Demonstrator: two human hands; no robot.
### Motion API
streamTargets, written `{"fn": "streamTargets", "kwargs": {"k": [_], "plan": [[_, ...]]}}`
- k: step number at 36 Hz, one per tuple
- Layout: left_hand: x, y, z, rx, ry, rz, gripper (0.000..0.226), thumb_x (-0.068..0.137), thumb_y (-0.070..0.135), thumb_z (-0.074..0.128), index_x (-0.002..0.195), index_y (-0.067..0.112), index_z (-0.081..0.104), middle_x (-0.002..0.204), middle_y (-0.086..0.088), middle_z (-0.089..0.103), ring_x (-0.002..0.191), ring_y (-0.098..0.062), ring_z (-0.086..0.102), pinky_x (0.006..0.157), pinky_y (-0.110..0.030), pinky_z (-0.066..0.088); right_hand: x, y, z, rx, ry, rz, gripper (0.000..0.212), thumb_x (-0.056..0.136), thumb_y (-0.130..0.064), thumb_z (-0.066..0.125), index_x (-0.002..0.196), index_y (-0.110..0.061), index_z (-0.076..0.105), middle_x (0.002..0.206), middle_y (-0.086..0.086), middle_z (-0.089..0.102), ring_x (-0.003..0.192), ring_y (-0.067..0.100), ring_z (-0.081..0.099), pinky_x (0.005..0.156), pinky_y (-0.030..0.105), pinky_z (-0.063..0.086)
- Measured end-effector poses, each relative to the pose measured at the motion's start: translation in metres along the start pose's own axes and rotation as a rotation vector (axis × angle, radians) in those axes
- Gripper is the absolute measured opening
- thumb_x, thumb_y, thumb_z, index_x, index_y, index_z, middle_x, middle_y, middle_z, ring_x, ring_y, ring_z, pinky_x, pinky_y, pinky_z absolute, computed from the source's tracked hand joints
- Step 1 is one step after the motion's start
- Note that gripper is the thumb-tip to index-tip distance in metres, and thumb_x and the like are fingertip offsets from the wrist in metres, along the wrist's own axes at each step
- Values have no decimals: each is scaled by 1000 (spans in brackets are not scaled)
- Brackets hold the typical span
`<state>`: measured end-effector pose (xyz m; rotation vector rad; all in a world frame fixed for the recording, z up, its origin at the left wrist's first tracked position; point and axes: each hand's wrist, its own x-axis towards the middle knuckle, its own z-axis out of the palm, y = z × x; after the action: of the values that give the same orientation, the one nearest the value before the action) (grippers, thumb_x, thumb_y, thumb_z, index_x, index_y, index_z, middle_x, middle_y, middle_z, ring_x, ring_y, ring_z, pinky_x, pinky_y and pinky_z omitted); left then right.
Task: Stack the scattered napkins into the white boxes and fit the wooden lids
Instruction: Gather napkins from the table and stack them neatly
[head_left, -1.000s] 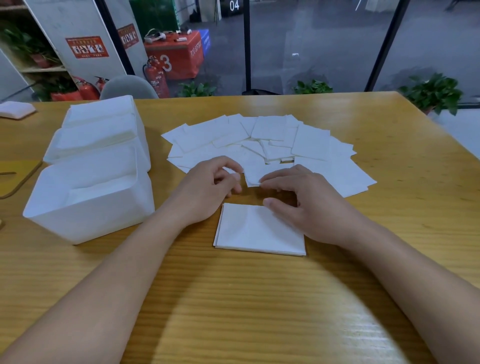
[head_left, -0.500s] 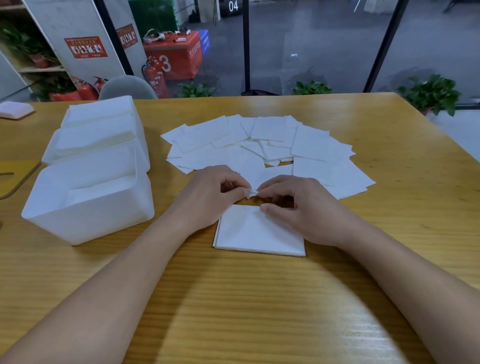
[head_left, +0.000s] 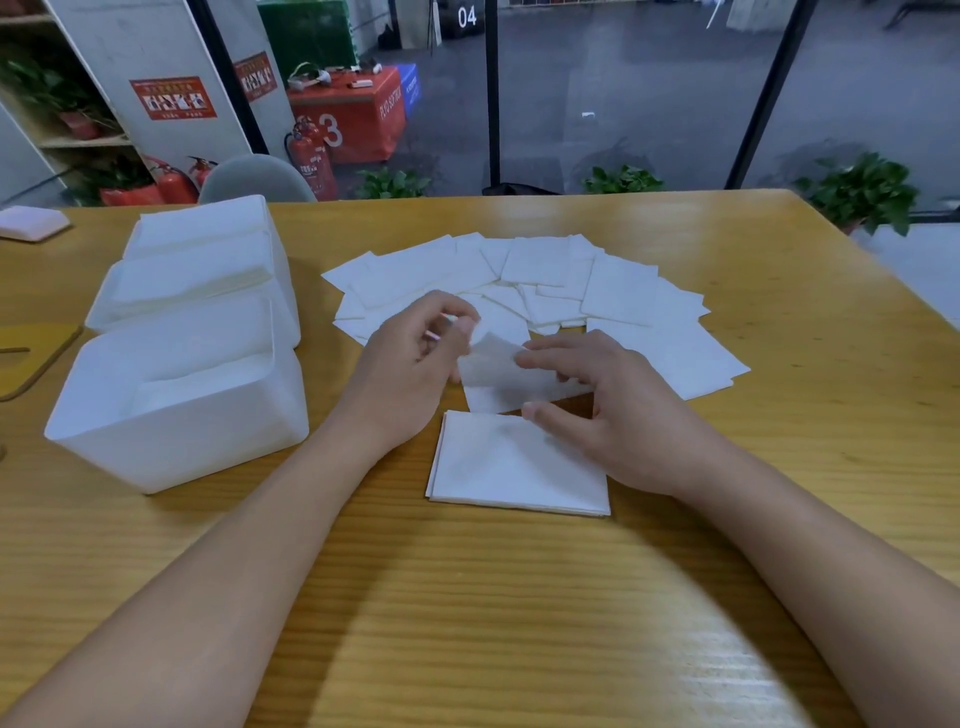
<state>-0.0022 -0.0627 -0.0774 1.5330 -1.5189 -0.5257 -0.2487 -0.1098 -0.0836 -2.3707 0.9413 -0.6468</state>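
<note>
Several white napkins (head_left: 621, 299) lie fanned out across the middle of the wooden table. A small squared stack of napkins (head_left: 511, 467) sits in front of them. My left hand (head_left: 410, 369) is raised and pinches the corner of one lifted napkin (head_left: 493, 366) between thumb and forefinger. My right hand (head_left: 597, 410) hovers over the stack with fingers spread, its fingertips touching the lifted napkin's right edge. Three white boxes stand in a row at the left: a near box (head_left: 171, 441), a middle box (head_left: 130, 306) and a far box (head_left: 208, 221), each holding napkins.
A wooden lid (head_left: 36, 358) lies at the table's left edge beside the near box. A small white object (head_left: 31, 223) rests at the far left. A grey chair back (head_left: 254, 179) stands behind the table's far edge. The table's right edge slants near the napkins.
My left hand has risen from the table, lifting one napkin by its corner off the spread. My right hand's fingers have opened and moved slightly up against that napkin.
</note>
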Motion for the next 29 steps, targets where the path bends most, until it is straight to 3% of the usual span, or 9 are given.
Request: {"fn": "streamTargets", "kwargs": {"k": [4,7,11,15,19,21,24,26,29], "plan": [[-3,7,-1,-193,-61,-167,39,114,51,45,138,27,64,88,-10,80,76,-30,78,70,-41,59,-2,-8,-2,9,-13,-66,52,100,-42,75,149,-34,62,151,-28,52,135,1,50,106,20,46],[-4,10,1,-267,-41,-212,37,111,49,54,137,26,67,92,-8,81,87,-26,81,82,-46,65,-4,-13,-2,-26,-77,-120,50,101,-42,73,149,-34,62,152,-27,53,141,-1,45,113,17,40],[-4,4,0,-198,-21,-219,24,106,33,71,129,33,73,71,-2,64,74,-15,71,93,-43,61,-3,-11,0,-66,-106,-157,43,102,-45,72,142,-32,68,148,-27,58,137,2,47,114,22,41],[-5,8,-4,-200,-30,-195,25,102,18,75,125,28,75,88,-10,78,82,-31,75,98,-43,60,-1,-9,-3,-2,36,-142,25,100,-44,74,122,-32,77,139,-26,64,137,7,51,111,27,44],[-7,12,-3,-216,-44,-135,20,100,17,79,117,27,78,89,-8,79,88,-32,75,93,-43,58,2,-4,-8,5,264,-93,37,99,-37,77,134,-30,70,141,-21,63,135,7,51,106,22,44],[-9,14,-2,-235,-56,-83,21,99,13,79,116,24,78,93,-3,82,93,-23,77,95,-40,60,3,-2,-10,-32,284,-45,50,99,-40,75,146,-32,61,148,-20,57,140,10,45,109,20,40],[-11,17,-2,-319,-91,-11,26,97,1,78,118,15,78,104,-7,82,105,-28,78,101,-48,61,4,2,-12,-70,264,26,61,99,-48,72,155,-37,51,156,-21,49,147,13,35,123,35,30],[-12,18,-2,-358,-97,24,29,95,-7,76,119,10,77,111,-9,81,110,-29,77,102,-48,61,4,4,-12,-66,245,58,60,99,-51,71,154,-39,50,151,-22,53,145,12,36,124,43,29],[-12,19,-4,-327,-86,56,35,93,-11,75,120,11,78,115,-5,80,112,-25,76,103,-45,60,6,3,-13,-3,277,76,47,99,-45,74,144,-39,62,126,-25,65,130,5,47,116,42,37]]}}
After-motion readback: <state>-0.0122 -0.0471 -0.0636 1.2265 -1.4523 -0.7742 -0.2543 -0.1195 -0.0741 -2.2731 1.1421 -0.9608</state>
